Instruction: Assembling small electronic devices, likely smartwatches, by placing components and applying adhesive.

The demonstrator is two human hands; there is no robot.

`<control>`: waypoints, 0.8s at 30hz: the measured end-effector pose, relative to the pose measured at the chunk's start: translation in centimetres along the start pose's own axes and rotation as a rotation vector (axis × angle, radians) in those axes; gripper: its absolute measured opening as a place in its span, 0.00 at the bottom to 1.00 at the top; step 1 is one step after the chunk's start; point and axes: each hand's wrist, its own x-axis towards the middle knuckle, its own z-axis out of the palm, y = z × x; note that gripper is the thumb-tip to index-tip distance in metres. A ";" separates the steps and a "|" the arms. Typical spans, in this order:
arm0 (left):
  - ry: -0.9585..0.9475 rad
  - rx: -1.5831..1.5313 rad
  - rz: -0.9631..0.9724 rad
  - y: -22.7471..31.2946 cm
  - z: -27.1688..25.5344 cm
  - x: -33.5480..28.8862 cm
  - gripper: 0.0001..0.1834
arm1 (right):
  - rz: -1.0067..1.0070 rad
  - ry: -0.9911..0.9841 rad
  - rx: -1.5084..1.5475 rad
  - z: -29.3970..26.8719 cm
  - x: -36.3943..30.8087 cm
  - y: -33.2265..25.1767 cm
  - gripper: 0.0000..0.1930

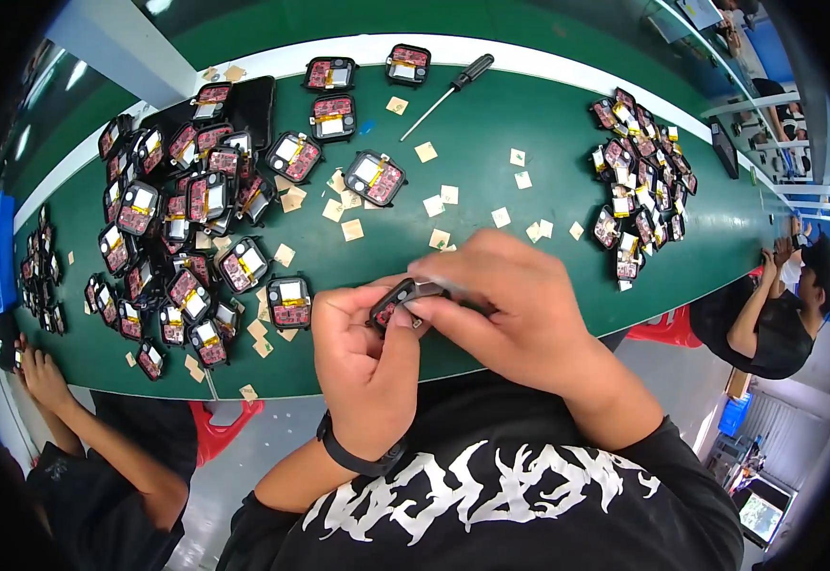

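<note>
Near the front edge of the table, my left hand is closed round an opened smartwatch case, thumb on its near side. The case is black, with a red circuit board showing inside, and it is held tilted. My right hand meets it from the right, thumb and fingers pinched together over the case. Something small and grey shows between those fingertips; the fingers hide most of it. Just left of my left hand, another opened smartwatch case lies on the green table.
A heap of opened watch cases fills the left, and a second heap lies at the right. A screwdriver rests at the back. Small beige squares are scattered about. Co-workers sit left and right.
</note>
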 end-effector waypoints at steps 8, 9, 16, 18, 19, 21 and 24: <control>0.039 0.045 0.031 0.0 0.2 -0.1 0.13 | 0.440 -0.124 0.101 0.0 -1.2 -1.2 0.08; 0.040 0.044 0.030 0.0 0.2 -0.1 0.13 | 0.586 -0.130 0.257 0.0 -1.3 -1.3 0.06; 0.023 -0.007 0.039 0.0 0.5 0.0 0.13 | 0.828 -0.030 0.550 0.6 -1.8 -1.8 0.07; 0.029 -0.011 0.046 -0.2 0.4 0.0 0.13 | 0.806 -0.041 0.494 0.5 -1.5 -2.1 0.07; 0.009 -0.005 0.054 -0.3 0.3 -0.1 0.13 | 0.784 -0.051 0.444 0.5 -1.5 -2.1 0.07; -0.010 -0.001 0.062 -0.3 0.1 -0.1 0.13 | 0.775 -0.060 0.427 0.5 -1.5 -2.1 0.06; -0.074 0.049 0.055 -0.3 -0.4 -0.1 0.14 | 0.777 -0.062 0.422 0.6 -1.3 -2.2 0.06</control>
